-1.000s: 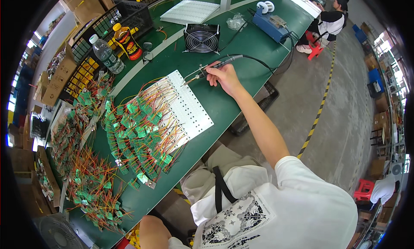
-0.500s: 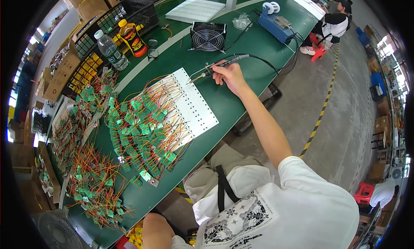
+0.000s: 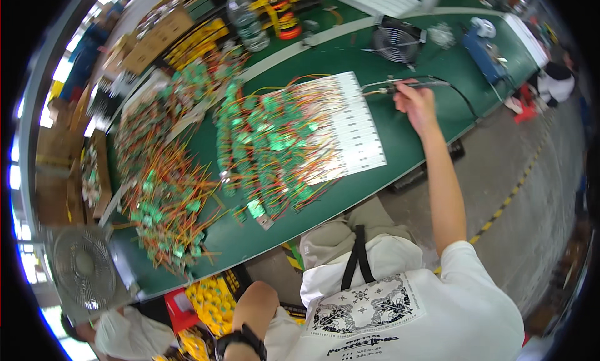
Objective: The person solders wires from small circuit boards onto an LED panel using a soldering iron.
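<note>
My right hand is closed around a soldering iron. Its metal tip points left, by the upper right edge of a white perforated panel. Red, yellow and dark wires lie over the panel's left part and lead to rows of small green circuit boards. Of my left arm, only a length with a black wristwatch shows at the lower edge; the hand itself is out of sight.
Left of the panel lies a big heap of wired green boards. Behind stand a clear bottle, a yellow-capped bottle and a black fan. A blue soldering machine sits far right. Yellow parts fill a container below the table.
My view has swung left, so the scene sits farther right and the floor fan shows more. The wristwatch has come into view. My right hand still grips the soldering iron.
</note>
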A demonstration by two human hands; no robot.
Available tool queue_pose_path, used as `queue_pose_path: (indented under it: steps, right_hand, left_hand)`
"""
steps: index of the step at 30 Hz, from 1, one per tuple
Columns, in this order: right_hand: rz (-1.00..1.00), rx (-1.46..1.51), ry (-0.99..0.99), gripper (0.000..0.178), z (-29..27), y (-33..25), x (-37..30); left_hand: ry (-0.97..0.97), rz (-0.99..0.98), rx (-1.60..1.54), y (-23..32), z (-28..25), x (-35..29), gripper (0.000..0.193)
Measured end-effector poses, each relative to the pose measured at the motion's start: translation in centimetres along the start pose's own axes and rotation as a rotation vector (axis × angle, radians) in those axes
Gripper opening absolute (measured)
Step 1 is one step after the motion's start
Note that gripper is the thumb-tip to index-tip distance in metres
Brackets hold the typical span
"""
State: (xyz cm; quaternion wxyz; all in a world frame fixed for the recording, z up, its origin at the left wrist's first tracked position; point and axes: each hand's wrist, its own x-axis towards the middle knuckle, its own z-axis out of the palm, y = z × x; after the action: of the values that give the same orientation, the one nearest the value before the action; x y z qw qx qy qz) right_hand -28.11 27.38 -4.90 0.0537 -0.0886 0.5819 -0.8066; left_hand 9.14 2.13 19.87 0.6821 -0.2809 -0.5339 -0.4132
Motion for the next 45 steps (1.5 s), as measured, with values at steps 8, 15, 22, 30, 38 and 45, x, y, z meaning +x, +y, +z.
queue_pose_path:
  steps: [8,15,22,30,38,45]
  right_hand:
    - [-0.002,-0.021,0.049,0.019,-0.9,0.6,-0.3]
    - [0.011,-0.047,0.021,0.021,-0.3,0.4,-0.3]
    - [0.0,-0.029,0.031,0.023,-0.7,0.6,0.3]
    - [-0.014,-0.055,-0.018,0.023,-0.4,0.5,0.0]
    - [-0.029,-0.085,-0.003,0.024,-0.4,0.4,-0.2]
    - [-0.022,-0.073,-0.001,0.024,-0.3,0.5,-0.1]
  left_hand:
    - [-0.152,-0.91,0.775,-7.7,-3.2,-10.1,0.007]
    - [-0.66,-0.668,1.524,-8.7,-12.1,-15.8,0.024]
    - [-0.707,-0.736,1.778,-6.7,-16.6,-17.3,0.027]
    - [-0.61,-0.72,1.725,-6.5,-18.6,-17.4,0.022]
    - [-0.546,-0.59,1.58,-7.4,-19.6,-16.0,0.008]
    - [-0.412,-0.625,1.445,-9.3,-17.8,-14.6,0.009]
